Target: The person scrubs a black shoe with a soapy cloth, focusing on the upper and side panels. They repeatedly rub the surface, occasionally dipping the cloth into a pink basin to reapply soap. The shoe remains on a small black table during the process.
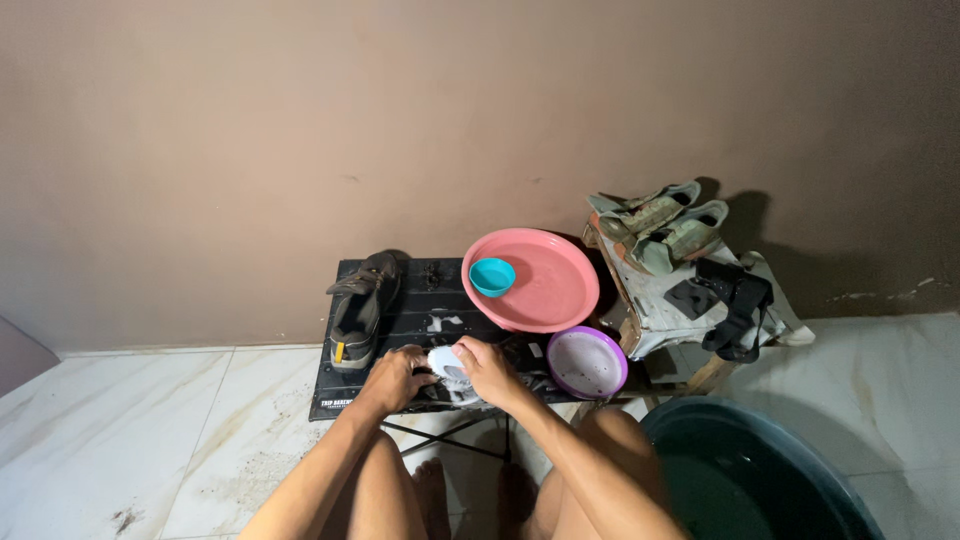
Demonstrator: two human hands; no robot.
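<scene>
At the near edge of the low black table (400, 320), the fingers of both hands are closed on a pale shoe (449, 366) that lies on the wet tabletop between them. The left hand (395, 378) curls round its left end, and the right hand (487, 368) presses over its top and right side; whether the right hand also grips a brush or cloth cannot be told. Just right of the right hand sits a purple bowl (587, 362) with whitish soapy water, overhanging the table's right end. Behind it rests a wide pink basin (545, 285), with a small teal cup (492, 276) on its left rim. At the table's far left lies a dark shoe (360, 305), well apart from the hands. Right of the table, a wooden stool (700, 375) carries a whitish cloth, a pair of dirty greenish shoes (660, 222) and some black straps (735, 300). A large dark tub (760, 470) stands on the tiled floor by the right knee.
</scene>
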